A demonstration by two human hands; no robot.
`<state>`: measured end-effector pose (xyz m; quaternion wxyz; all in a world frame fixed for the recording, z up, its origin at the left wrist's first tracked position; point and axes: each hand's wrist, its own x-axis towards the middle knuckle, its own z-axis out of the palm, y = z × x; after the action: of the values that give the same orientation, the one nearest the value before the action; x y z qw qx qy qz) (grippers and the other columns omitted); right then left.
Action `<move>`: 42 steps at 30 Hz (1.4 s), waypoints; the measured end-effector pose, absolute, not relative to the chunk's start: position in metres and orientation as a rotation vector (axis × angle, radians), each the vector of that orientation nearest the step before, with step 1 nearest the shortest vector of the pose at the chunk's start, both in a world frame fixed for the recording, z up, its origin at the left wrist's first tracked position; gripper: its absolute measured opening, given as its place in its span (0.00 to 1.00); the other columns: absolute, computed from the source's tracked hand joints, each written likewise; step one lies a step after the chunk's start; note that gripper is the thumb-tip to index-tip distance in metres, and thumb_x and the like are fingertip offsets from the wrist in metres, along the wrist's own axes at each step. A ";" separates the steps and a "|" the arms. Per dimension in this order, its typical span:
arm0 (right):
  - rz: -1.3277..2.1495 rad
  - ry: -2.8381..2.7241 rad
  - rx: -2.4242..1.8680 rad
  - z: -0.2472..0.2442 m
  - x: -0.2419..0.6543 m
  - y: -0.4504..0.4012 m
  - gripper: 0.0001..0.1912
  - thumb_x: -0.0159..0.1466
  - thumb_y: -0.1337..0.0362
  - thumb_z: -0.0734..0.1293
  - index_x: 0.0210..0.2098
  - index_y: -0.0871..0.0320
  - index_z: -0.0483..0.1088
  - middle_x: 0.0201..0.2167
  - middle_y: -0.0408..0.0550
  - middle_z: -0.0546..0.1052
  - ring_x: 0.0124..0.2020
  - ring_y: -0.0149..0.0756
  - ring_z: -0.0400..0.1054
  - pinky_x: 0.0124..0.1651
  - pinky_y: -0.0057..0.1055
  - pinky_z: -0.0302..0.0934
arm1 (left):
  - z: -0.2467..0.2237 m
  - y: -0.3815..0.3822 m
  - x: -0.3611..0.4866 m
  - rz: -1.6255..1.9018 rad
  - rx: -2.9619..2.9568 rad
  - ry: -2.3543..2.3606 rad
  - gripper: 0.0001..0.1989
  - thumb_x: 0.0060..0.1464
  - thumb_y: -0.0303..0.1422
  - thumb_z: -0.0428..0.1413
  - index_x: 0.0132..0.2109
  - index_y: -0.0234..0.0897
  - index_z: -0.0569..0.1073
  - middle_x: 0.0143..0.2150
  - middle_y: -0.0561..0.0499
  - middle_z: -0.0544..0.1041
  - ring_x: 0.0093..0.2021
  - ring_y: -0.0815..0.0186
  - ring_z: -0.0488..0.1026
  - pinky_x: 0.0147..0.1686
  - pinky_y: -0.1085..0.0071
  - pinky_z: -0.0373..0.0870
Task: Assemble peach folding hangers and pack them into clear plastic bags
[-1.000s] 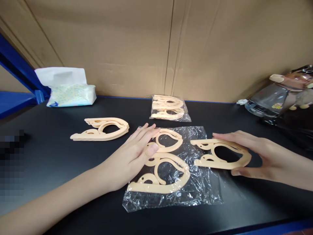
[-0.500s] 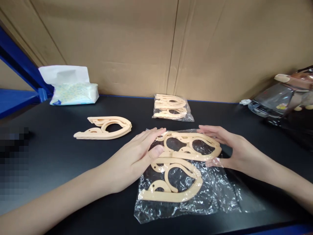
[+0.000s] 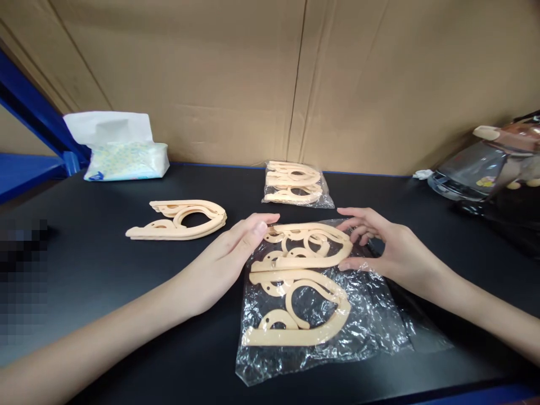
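Observation:
In front of me lies a clear plastic bag (image 3: 371, 332) holding beige folding hangers. An upper folded hanger (image 3: 314, 262) overlaps others; below it lies a lower folded hanger (image 3: 280, 337). My left hand (image 3: 225, 256) rests along the bag's upper left edge, fingers stretched out and thumb on top. At the rounded right end of the upper hanger is my right hand (image 3: 386, 242), thumb and fingers apart, touching through the plastic. Left of the bag, a loose stack of folded hangers (image 3: 198, 232) lies on the black tabletop (image 3: 139, 298).
Behind the bag sits a second bag of hangers (image 3: 295, 183). A tissue pack (image 3: 126, 160) stands at the back left, a glass kettle (image 3: 472, 169) at the back right, with a crumpled white scrap (image 3: 422, 174) beside it. Cardboard (image 3: 211, 79) covers the back.
The upper hanger has slid left inside the bag, so it lines up more closely above the lower one. My right hand moved left with it; my left hand shifted to the bag's edge.

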<state>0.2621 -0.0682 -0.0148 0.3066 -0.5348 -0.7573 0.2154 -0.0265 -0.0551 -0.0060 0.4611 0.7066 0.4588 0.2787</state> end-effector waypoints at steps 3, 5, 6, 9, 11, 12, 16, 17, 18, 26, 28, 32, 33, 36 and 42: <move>0.627 -1.992 -1.371 -0.017 0.256 -0.067 0.36 0.52 0.47 0.76 0.56 0.53 0.66 0.45 0.51 0.80 0.35 0.39 0.74 0.39 0.41 0.72 | -0.007 -0.055 -0.026 0.705 1.773 1.129 0.29 0.65 0.57 0.40 0.60 0.46 0.69 0.64 0.54 0.70 0.66 0.56 0.63 0.68 0.57 0.58; 0.691 -1.988 -1.306 -0.020 0.253 -0.067 0.33 0.56 0.50 0.75 0.57 0.52 0.65 0.47 0.51 0.80 0.38 0.39 0.74 0.40 0.40 0.72 | -0.006 -0.055 -0.026 0.705 1.785 1.131 0.28 0.64 0.56 0.42 0.59 0.46 0.69 0.62 0.54 0.71 0.65 0.56 0.64 0.66 0.58 0.61; 0.717 -1.987 -1.277 -0.022 0.252 -0.068 0.31 0.57 0.52 0.75 0.57 0.52 0.64 0.48 0.50 0.79 0.39 0.38 0.74 0.41 0.39 0.71 | -0.006 -0.055 -0.026 0.700 1.780 1.126 0.27 0.64 0.56 0.43 0.59 0.46 0.70 0.61 0.54 0.72 0.64 0.56 0.65 0.65 0.60 0.63; 0.746 -1.985 -1.241 -0.026 0.249 -0.068 0.29 0.59 0.53 0.74 0.57 0.51 0.64 0.50 0.48 0.79 0.41 0.37 0.74 0.43 0.38 0.71 | -0.004 -0.056 -0.026 0.680 1.754 1.086 0.25 0.64 0.55 0.46 0.58 0.47 0.70 0.59 0.56 0.74 0.62 0.58 0.67 0.61 0.64 0.67; 0.729 -1.990 -1.244 -0.028 0.248 -0.068 0.29 0.59 0.54 0.74 0.56 0.51 0.64 0.49 0.48 0.79 0.42 0.37 0.74 0.44 0.38 0.71 | -0.004 -0.055 -0.026 0.676 1.756 1.070 0.25 0.64 0.55 0.46 0.58 0.47 0.70 0.58 0.56 0.74 0.62 0.57 0.67 0.61 0.64 0.68; 0.713 -1.998 -1.242 -0.028 0.247 -0.068 0.29 0.59 0.53 0.74 0.56 0.51 0.65 0.49 0.48 0.79 0.42 0.38 0.74 0.43 0.38 0.71 | -0.004 -0.055 -0.025 0.678 1.764 1.071 0.25 0.64 0.55 0.46 0.58 0.47 0.70 0.59 0.55 0.74 0.63 0.56 0.67 0.61 0.63 0.68; 0.629 -2.074 -1.262 -0.026 0.246 -0.067 0.29 0.58 0.53 0.74 0.56 0.52 0.65 0.46 0.48 0.80 0.39 0.38 0.74 0.39 0.38 0.69 | -0.005 -0.053 -0.025 0.688 1.772 1.093 0.25 0.64 0.54 0.46 0.58 0.46 0.70 0.60 0.54 0.74 0.64 0.55 0.66 0.62 0.61 0.66; 0.611 -2.096 -1.273 -0.025 0.245 -0.067 0.29 0.59 0.52 0.73 0.57 0.51 0.65 0.47 0.48 0.80 0.39 0.38 0.74 0.38 0.38 0.69 | -0.005 -0.053 -0.024 0.684 1.770 1.093 0.25 0.64 0.54 0.46 0.58 0.46 0.70 0.60 0.55 0.74 0.64 0.55 0.66 0.62 0.62 0.67; 0.596 -2.116 -1.284 -0.025 0.245 -0.068 0.29 0.60 0.52 0.72 0.58 0.51 0.64 0.49 0.48 0.80 0.39 0.38 0.74 0.38 0.38 0.69 | -0.005 -0.053 -0.025 0.681 1.772 1.088 0.25 0.64 0.54 0.46 0.58 0.46 0.70 0.60 0.55 0.74 0.64 0.55 0.66 0.62 0.63 0.67; 0.479 -2.182 -1.283 -0.030 0.248 -0.069 0.29 0.62 0.50 0.70 0.60 0.48 0.62 0.50 0.45 0.79 0.43 0.39 0.73 0.46 0.41 0.69 | -0.010 -0.055 -0.027 0.650 1.829 1.079 0.27 0.64 0.54 0.47 0.63 0.47 0.65 0.62 0.53 0.72 0.60 0.55 0.70 0.65 0.57 0.62; 0.472 -2.188 -1.277 -0.030 0.249 -0.069 0.28 0.63 0.51 0.70 0.59 0.48 0.61 0.50 0.44 0.79 0.43 0.38 0.73 0.48 0.40 0.69 | -0.012 -0.056 -0.028 0.654 1.877 1.095 0.27 0.64 0.53 0.46 0.63 0.47 0.64 0.63 0.53 0.70 0.62 0.55 0.67 0.67 0.56 0.59; 0.500 -2.190 -1.269 -0.028 0.250 -0.069 0.28 0.63 0.53 0.70 0.59 0.49 0.61 0.48 0.44 0.79 0.44 0.38 0.73 0.49 0.39 0.69 | -0.012 -0.056 -0.030 0.676 1.958 1.132 0.27 0.65 0.53 0.44 0.64 0.46 0.64 0.66 0.54 0.66 0.66 0.55 0.62 0.70 0.57 0.53; 0.505 -2.186 -1.266 -0.027 0.251 -0.069 0.28 0.63 0.53 0.70 0.59 0.50 0.61 0.47 0.45 0.79 0.44 0.38 0.73 0.48 0.39 0.69 | -0.012 -0.056 -0.030 0.671 1.961 1.137 0.28 0.65 0.53 0.44 0.64 0.46 0.64 0.67 0.54 0.65 0.67 0.55 0.61 0.70 0.57 0.52; 0.499 -2.186 -1.249 -0.026 0.253 -0.069 0.28 0.63 0.53 0.70 0.59 0.50 0.61 0.45 0.45 0.79 0.43 0.38 0.73 0.48 0.39 0.69 | -0.011 -0.055 -0.029 0.654 1.947 1.139 0.28 0.65 0.54 0.43 0.65 0.46 0.63 0.66 0.53 0.66 0.66 0.55 0.62 0.69 0.57 0.53; 0.493 -2.191 -1.238 -0.030 0.252 -0.068 0.27 0.64 0.53 0.70 0.59 0.50 0.62 0.44 0.44 0.79 0.43 0.36 0.73 0.48 0.37 0.68 | -0.014 -0.054 -0.029 0.636 1.966 1.129 0.28 0.65 0.54 0.43 0.65 0.47 0.63 0.66 0.54 0.67 0.66 0.55 0.63 0.69 0.57 0.54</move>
<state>0.2523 -0.0685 -0.0299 0.2846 -0.4628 -0.8191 0.1841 -0.0292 -0.0539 -0.0140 0.3836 0.7711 0.4428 0.2494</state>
